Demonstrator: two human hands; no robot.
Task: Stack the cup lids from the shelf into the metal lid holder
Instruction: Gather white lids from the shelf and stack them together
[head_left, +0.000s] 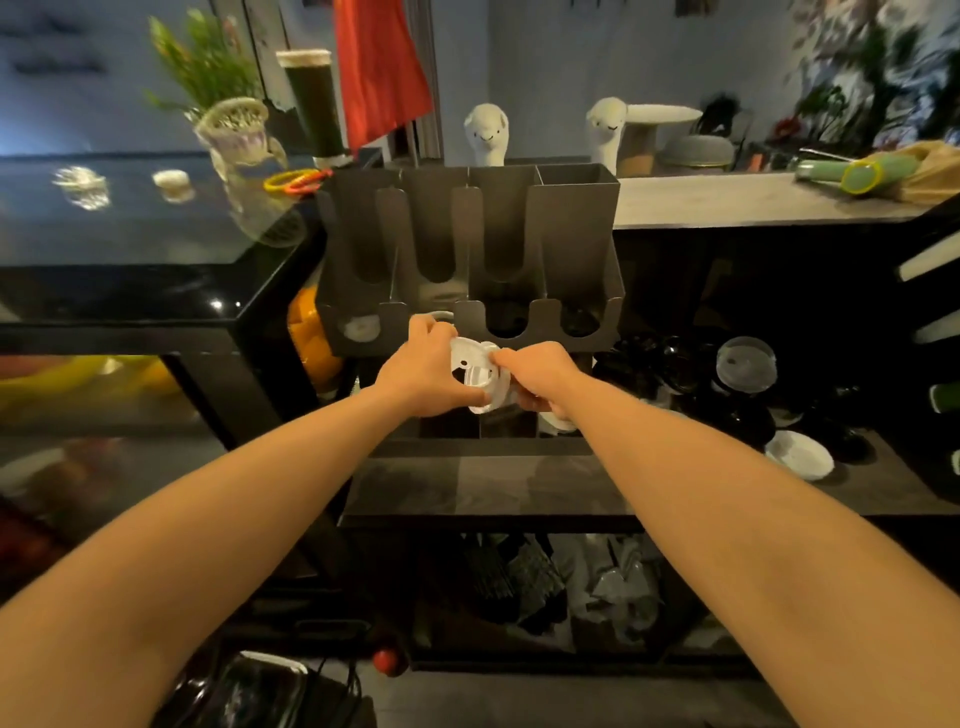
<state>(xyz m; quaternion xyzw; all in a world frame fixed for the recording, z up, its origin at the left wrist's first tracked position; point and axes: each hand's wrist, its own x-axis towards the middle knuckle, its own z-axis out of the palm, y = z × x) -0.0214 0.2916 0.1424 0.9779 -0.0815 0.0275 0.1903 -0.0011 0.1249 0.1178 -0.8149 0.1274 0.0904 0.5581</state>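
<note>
A dark shelf (519, 493) runs across the middle of the scene, with a glossy black counter (130, 218) to its left. On the shelf, at centre, stands the metal holder (467, 234), a tall dark box split into slotted compartments, far row taller, near row low with U-shaped cut-outs. A pale lid (358, 328) lies in the near-left compartment; the far slots look unfilled, though their depths are dark.

To the right, on the shelf, loose lids (746, 364) lie scattered, clear and black ones mixed, with a white one (799, 454) nearest the shelf's front edge.

Both arms reach forward to the holder's near face. The left hand (421, 374) and right hand (540, 376) meet just in front of it, both closed on a small bunch of clear lids (475, 376), held tilted on edge between the fingers. The right hand seems to pinch the top rim while the left cups the underside and left edge. How many lids are in the bunch I cannot tell.

Risks from here, as I judge them: the lids are thin and slick, so one could slide out of the tilted bunch and drop past the shelf to the clutter below. The slot is narrow, so a lid entering crooked could catch on the metal edge and jam or buckle. Nested lids may also stick together and go in askew.
</note>
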